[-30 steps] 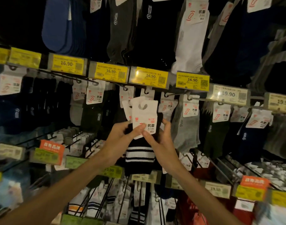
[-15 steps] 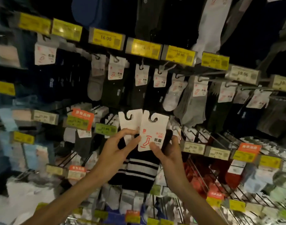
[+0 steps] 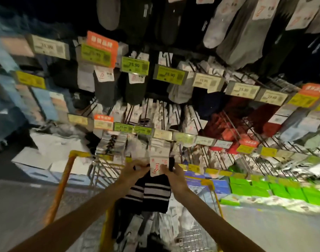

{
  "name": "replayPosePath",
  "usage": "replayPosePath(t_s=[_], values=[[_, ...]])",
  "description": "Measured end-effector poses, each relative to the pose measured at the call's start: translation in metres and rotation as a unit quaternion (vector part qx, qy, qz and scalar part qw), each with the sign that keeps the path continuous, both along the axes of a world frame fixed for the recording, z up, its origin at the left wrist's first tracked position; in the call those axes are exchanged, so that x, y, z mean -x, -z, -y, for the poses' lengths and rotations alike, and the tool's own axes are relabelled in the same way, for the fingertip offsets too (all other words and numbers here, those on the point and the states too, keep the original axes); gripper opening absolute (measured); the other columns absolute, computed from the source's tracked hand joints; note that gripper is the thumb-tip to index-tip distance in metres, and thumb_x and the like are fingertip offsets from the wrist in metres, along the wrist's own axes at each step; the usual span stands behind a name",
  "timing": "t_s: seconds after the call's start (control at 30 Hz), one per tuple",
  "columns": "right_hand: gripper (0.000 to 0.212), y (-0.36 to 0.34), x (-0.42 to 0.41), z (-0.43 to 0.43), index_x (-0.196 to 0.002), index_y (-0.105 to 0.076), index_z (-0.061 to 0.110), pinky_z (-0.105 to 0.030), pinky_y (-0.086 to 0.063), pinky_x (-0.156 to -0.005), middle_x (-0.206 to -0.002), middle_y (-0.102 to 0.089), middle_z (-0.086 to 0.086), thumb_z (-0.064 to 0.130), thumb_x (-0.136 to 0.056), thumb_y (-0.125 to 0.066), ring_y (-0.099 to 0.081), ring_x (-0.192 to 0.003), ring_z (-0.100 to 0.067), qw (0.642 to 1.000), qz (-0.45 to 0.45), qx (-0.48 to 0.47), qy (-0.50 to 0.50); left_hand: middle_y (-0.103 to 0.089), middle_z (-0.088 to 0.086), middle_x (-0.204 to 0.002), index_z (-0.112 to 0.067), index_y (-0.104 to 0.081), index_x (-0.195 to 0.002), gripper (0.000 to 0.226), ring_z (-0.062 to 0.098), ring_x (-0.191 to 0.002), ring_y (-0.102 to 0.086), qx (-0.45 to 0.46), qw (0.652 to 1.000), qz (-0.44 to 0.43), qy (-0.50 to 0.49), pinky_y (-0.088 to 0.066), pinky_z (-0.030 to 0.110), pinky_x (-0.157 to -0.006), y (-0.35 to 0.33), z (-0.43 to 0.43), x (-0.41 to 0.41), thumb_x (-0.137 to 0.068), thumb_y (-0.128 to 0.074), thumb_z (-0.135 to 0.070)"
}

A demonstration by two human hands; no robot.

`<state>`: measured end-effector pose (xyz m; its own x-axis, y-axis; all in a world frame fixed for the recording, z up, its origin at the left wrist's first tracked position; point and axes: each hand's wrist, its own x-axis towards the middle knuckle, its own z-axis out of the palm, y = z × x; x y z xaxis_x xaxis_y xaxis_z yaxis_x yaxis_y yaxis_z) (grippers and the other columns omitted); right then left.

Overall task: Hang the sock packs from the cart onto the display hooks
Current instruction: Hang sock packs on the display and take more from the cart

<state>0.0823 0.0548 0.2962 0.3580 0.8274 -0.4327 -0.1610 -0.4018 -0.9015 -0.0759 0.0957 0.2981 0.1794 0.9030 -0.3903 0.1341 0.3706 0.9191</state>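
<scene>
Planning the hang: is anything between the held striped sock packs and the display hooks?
Nothing visible; left hand and right hand hold the striped sock packs right before the lower hooks, though blur hides the tips.

Dim, motion-blurred, wide-angle view warped at edges.

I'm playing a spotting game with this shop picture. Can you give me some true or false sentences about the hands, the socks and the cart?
1. Both the left hand and the right hand hold the sock packs. True.
2. The held socks are red. False: they are black with white stripes.
3. The cart has a yellow frame. True.
4. The held packs hang on a hook. False: they are in the hands, over the cart.
5. Green boxes lie low on the right. True.
</scene>
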Motion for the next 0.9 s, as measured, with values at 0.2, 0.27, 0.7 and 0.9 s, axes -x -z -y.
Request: replayPosePath(t_s=[0.2, 0.27, 0.7, 0.9], values=[[0.03, 0.055, 0.001, 0.005, -0.119, -0.059, -0.001, -0.05, -0.053, -0.093, -0.114, -0.068, -0.018, 0.005, -0.091, -0.066, -0.068, -0.097, -0.031, 0.99, -0.092, 0.098, 0.05, -0.062, 0.003, -0.081, -0.006, -0.065, -0.079, 0.014, 0.021, -0.078, -0.06, 0.06, 0.998, -0.033, -0.017, -0.047, 0.009, -0.049, 0.051, -0.013, -0.006, -0.085, -0.07, 0.004], [0.031, 0.065, -0.003, -0.001, -0.121, -0.058, 0.0, -0.05, -0.054, -0.092, -0.119, -0.066, -0.018, 0.004, -0.091, -0.065, -0.067, -0.1, -0.032, 0.988, -0.106, 0.098, 0.053, -0.063, 0.007, -0.081, 0.0, -0.066, -0.085, 0.007, 0.022, -0.076, -0.062, 0.062, 0.998, -0.029, -0.013, -0.049, 0.014, -0.054, 0.061, -0.02, -0.009, -0.085, -0.07, 0.005], [0.022, 0.098, -0.003, -0.083, -0.115, -0.061, 0.0, -0.04, -0.058, -0.082, -0.11, -0.068, -0.023, 0.008, -0.094, -0.062, -0.068, -0.092, -0.031, 0.985, -0.172, 0.016, -0.006, -0.057, 0.005, -0.064, 0.001, -0.067, -0.094, 0.008, 0.014, -0.057, -0.053, 0.093, 0.994, -0.059, -0.022, -0.044, 0.011, -0.048, 0.075, -0.085, -0.015, -0.09, -0.068, -0.006], [0.027, 0.105, -0.005, -0.109, -0.119, -0.06, 0.001, -0.041, -0.056, -0.088, -0.111, -0.069, -0.021, 0.012, -0.094, -0.062, -0.067, -0.097, -0.03, 0.991, -0.128, 0.011, -0.021, -0.059, 0.007, -0.067, -0.002, -0.067, -0.086, 0.005, 0.018, -0.058, -0.05, 0.069, 0.995, -0.055, -0.039, -0.042, 0.01, -0.046, 0.081, -0.108, -0.018, -0.087, -0.071, -0.005]])
